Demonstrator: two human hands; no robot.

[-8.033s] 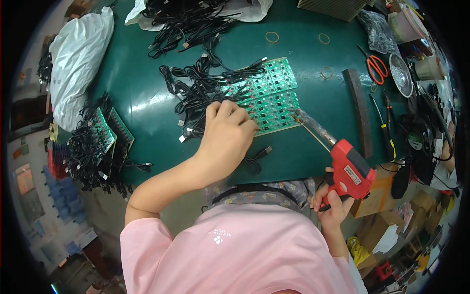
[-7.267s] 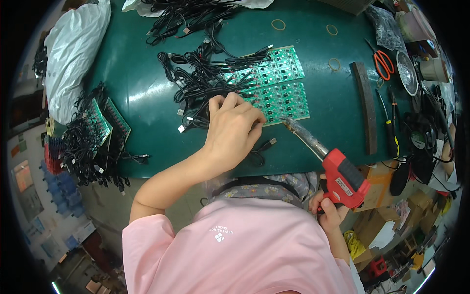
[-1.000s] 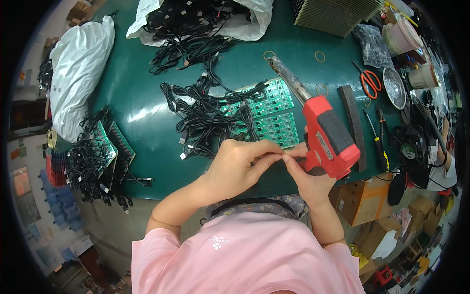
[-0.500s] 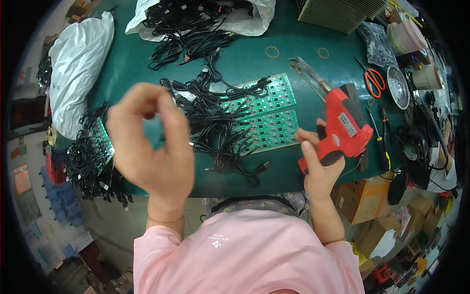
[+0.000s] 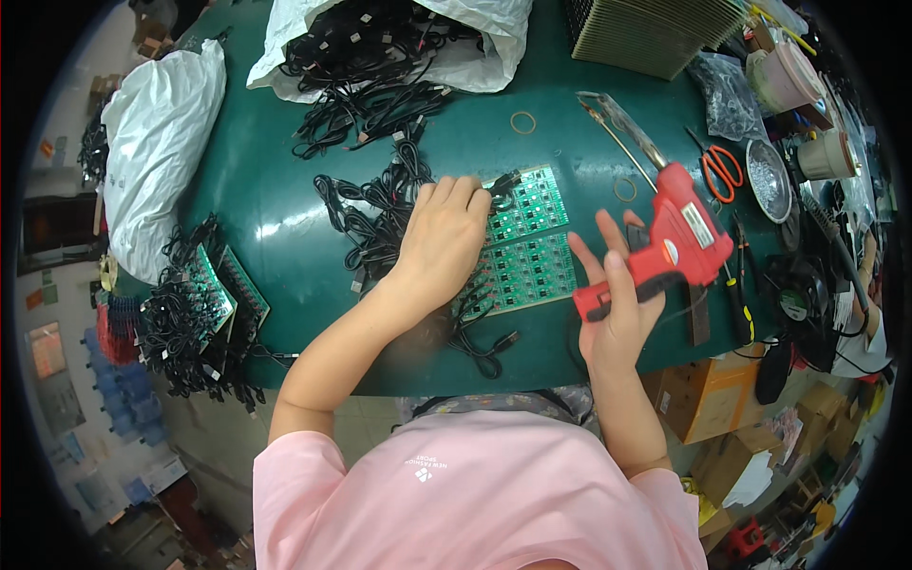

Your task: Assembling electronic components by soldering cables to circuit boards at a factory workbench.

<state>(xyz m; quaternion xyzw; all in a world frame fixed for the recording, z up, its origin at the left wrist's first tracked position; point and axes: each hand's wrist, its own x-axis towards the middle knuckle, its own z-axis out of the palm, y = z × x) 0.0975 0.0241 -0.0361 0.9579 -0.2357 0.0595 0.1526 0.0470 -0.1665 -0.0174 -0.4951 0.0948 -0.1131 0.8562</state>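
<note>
My right hand [image 5: 622, 318] holds a red soldering gun [image 5: 689, 223] by its handle, the thumb across the grip and some fingers stretched out. The gun's long metal tip points up and away, above the table. My left hand [image 5: 446, 233] is closed, knuckles up, over black USB cables [image 5: 375, 214] at the left side of two green circuit boards [image 5: 527, 271]. Its fingertips are hidden beneath the hand. The boards lie one behind the other, with rows of small components. More cables [image 5: 480, 351] trail off the nearer board's left edge.
A white sack of cables [image 5: 518, 47] lies at the back, a second white bag [image 5: 161, 157] at left. Wired boards [image 5: 209, 304] are piled at the left edge. Orange-handled scissors [image 5: 722, 176], a metal bowl [image 5: 768, 180] and a screwdriver [image 5: 741, 313] are at right. Ribbed racks [image 5: 655, 38] stand behind.
My left hand has moved right and down onto the cables by the boards, from raised at the left. The soldering gun has shifted slightly right, its tip still raised.
</note>
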